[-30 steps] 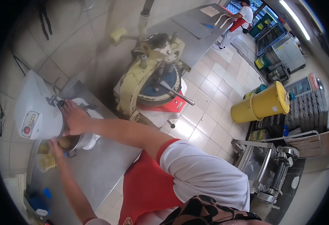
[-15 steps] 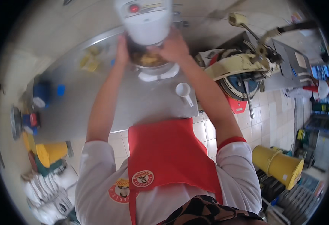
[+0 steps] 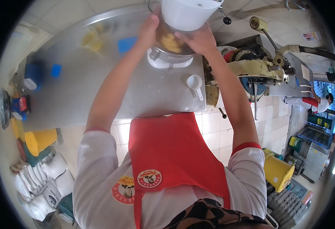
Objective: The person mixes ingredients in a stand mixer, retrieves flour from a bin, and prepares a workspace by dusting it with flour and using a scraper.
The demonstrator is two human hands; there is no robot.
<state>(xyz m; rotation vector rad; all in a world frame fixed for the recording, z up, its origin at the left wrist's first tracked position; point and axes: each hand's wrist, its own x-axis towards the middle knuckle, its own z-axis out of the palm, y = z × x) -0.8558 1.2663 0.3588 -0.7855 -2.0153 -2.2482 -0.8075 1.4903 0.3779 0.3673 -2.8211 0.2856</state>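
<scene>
A white stand mixer [image 3: 190,15] stands on the steel table with a metal mixing bowl [image 3: 175,57] under its head. Yellowish lumps [image 3: 170,42] lie inside the bowl, a little blurred. My left hand [image 3: 149,31] grips the bowl's left side, its fingertips partly hidden behind the rim. On the right side my right hand [image 3: 200,40] is wrapped round the bowl, thumb over the rim and other fingers partly out of sight under the mixer head. A white measuring scoop [image 3: 194,82] lies in front of the mixer's base.
The steel table [image 3: 98,91] holds a blurred yellow container [image 3: 93,41], a blue flat piece [image 3: 127,44] and a blue tub [image 3: 31,76]. A cream-coloured machine with levers [image 3: 247,70] stands close on the right. Farther right, another person [image 3: 318,103] is at work. A yellow bucket [image 3: 278,173] stands on the floor.
The mixer, bowl and both hands appear farther right and higher in the picture, as the whole view has shifted. Both hands stay at the bowl.
</scene>
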